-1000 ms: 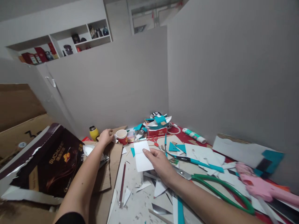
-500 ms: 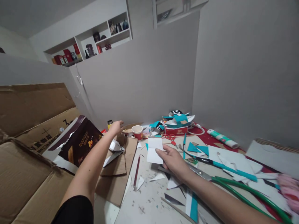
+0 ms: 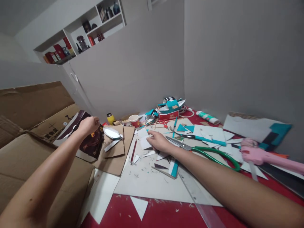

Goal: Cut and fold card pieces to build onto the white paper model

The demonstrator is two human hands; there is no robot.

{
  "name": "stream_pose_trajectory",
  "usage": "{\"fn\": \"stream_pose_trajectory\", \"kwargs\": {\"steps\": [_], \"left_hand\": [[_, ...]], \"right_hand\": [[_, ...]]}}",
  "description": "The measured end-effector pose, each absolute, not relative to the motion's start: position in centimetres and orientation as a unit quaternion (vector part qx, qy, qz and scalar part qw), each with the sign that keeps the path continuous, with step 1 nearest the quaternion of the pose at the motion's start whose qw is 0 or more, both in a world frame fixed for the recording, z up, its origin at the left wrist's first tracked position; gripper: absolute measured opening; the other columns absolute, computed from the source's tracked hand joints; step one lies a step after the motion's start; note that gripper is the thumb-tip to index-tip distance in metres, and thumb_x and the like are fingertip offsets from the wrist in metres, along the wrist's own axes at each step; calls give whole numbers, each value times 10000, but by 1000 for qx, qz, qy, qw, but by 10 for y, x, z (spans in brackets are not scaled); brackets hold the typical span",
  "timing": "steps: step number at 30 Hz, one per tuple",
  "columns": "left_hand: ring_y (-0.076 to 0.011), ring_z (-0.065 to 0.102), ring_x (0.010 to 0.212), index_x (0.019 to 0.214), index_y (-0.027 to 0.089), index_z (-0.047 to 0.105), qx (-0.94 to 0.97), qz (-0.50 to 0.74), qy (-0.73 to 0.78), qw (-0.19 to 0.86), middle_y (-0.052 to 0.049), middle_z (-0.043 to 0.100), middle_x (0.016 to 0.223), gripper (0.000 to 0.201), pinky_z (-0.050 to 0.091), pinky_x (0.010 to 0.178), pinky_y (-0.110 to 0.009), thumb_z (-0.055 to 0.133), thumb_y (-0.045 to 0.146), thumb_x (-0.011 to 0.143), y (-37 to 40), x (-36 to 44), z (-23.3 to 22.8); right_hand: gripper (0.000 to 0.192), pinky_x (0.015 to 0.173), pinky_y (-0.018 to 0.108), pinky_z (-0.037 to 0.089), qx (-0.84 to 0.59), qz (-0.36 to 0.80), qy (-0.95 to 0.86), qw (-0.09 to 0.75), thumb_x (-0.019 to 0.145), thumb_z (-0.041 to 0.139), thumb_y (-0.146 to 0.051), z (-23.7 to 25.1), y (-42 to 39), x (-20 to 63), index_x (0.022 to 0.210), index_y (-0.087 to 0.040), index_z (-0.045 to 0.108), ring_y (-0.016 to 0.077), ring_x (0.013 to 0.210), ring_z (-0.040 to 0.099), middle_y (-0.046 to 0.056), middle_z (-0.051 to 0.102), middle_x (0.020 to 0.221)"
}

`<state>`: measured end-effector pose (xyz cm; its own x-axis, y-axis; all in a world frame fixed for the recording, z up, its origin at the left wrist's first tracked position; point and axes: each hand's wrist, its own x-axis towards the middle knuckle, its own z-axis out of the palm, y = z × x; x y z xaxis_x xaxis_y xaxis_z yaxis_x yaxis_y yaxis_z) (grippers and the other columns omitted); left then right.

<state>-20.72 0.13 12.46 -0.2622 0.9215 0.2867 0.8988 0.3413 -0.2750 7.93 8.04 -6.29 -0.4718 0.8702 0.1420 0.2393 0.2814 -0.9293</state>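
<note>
My right hand (image 3: 158, 141) pinches a small creased piece of white card (image 3: 144, 139) low over the work board. My left hand (image 3: 89, 125) is closed, its fingers curled away from me, in front of a dark printed carton (image 3: 93, 146). What it holds, if anything, is hidden. A small white paper boat shape (image 3: 111, 133) lies on brown cardboard (image 3: 129, 134) to the right of that hand. Between the cardboard and my right hand is a dark red pencil (image 3: 133, 152). Large green-handled scissors (image 3: 213, 152) lie to the right, partly behind my right forearm.
A paper cup (image 3: 134, 121) and a yellow bottle (image 3: 110, 118) stand at the back. Teal paper boats (image 3: 171, 106) rest on a red box. Paper scraps, a clear ruler (image 3: 200, 202) and a pink tool (image 3: 258, 155) lie on the right. A large cardboard box (image 3: 28, 177) fills the left.
My left hand has come back from near the yellow bottle towards the dark carton, and its fingers have closed. My right hand still holds the white card. The view has swung right and down.
</note>
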Motion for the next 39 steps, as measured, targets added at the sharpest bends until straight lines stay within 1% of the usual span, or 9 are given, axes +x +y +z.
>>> {"fn": "stream_pose_trajectory", "kwargs": {"steps": [2,6,12,16,21,27,33,36,39], "left_hand": [[-308,630,1026,1041,274,680,-537,29,-808,241,-68,713,1041,263,475,810,-354,533,342,835,-23,-204,133],[-400,569,1113,1117,179,633,-457,31,-842,284,-182,670,1120,384,449,871,-471,531,368,799,-61,-206,151],[-419,610,1059,1144,151,617,-401,-12,-892,209,-219,682,1105,529,483,829,-474,673,420,693,-79,-226,151],[-376,575,1136,1236,164,549,-394,-107,-902,143,-195,631,1211,610,487,859,-439,722,408,705,-75,-235,143],[-218,623,974,1212,162,547,-375,-236,-897,-8,-101,599,1192,380,533,810,-423,567,371,895,-71,-242,136],[-219,616,985,1200,163,556,-352,-308,-878,-101,-94,595,1188,347,532,818,-428,568,336,899,-68,-248,131],[-219,615,986,1198,163,557,-358,-306,-881,-37,-94,592,1191,341,534,816,-425,571,326,899,-68,-243,132],[-215,623,966,1211,163,543,-381,-268,-884,51,-93,607,1168,359,530,812,-416,576,326,893,-74,-234,135],[-288,618,1037,1257,199,497,-399,-204,-879,165,-119,640,1140,462,491,850,-421,630,286,823,-82,-223,136]], "right_hand": [[273,368,163,328,-389,447,-734,333,793,471,-99,-65,82,80,1035,-147,588,95,338,471,-84,488,438],[404,397,168,336,-405,420,-746,321,777,495,-83,-66,82,81,1173,-136,554,103,364,494,-74,525,455],[523,455,181,377,-404,392,-761,323,774,482,-57,-63,79,81,1290,-143,496,113,385,521,-67,561,472],[539,459,184,377,-406,380,-766,321,789,481,-67,-65,79,80,1324,-133,469,114,392,523,-61,579,494],[495,440,177,356,-405,373,-772,319,793,483,-65,-66,80,80,1283,-137,493,106,393,521,-67,577,504],[484,479,182,377,-404,371,-774,316,793,490,-67,-65,79,81,1271,-139,499,108,410,528,-72,569,493],[507,502,193,388,-407,364,-776,316,796,496,-71,-65,78,80,1300,-124,482,117,412,529,-72,566,481],[516,497,191,384,-408,362,-775,318,798,493,-68,-64,77,80,1311,-121,476,117,412,528,-68,570,487],[525,502,194,384,-410,360,-773,322,794,512,-78,-63,76,81,1315,-125,480,122,430,536,-56,587,507]]}}
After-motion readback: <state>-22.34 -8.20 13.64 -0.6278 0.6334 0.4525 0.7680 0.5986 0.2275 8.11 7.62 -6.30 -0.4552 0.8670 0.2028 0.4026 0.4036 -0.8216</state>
